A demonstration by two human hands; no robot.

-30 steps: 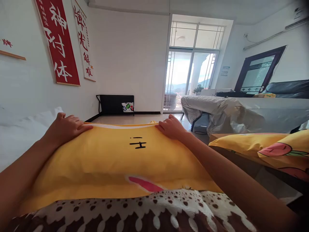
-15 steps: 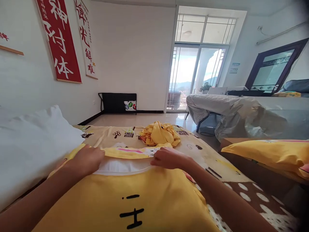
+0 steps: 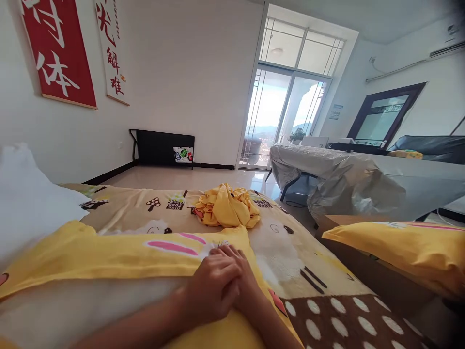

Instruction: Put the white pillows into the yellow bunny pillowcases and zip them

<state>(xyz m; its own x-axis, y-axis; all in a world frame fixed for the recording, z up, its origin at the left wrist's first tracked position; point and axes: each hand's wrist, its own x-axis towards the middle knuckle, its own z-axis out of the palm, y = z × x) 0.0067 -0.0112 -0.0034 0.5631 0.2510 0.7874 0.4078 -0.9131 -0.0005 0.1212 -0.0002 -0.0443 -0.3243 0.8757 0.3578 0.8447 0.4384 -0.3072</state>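
A yellow pillowcase (image 3: 109, 254) with pink rabbit ears lies in front of me, its mouth stretched wide toward the left. Inside the opening shows a white pillow (image 3: 87, 303), blurred by motion. My left hand (image 3: 214, 286) has crossed over to the right end of the opening, fingers curled in on the pillowcase edge. Pressed against it is my right hand (image 3: 245, 276), partly covered by the left, its fingers bent over the same edge. The exact fingertip contact is hidden.
A crumpled yellow cloth (image 3: 228, 206) lies on the patterned bedspread (image 3: 286, 252). At left stands a white pillow (image 3: 32, 194). A yellow pillow (image 3: 399, 242) rests on a box at right. Beyond it is a plastic-covered table (image 3: 334, 169).
My left hand has moved right along the opening to meet my right hand. The pillowcase's left side has spread out, and the view has turned slightly right.
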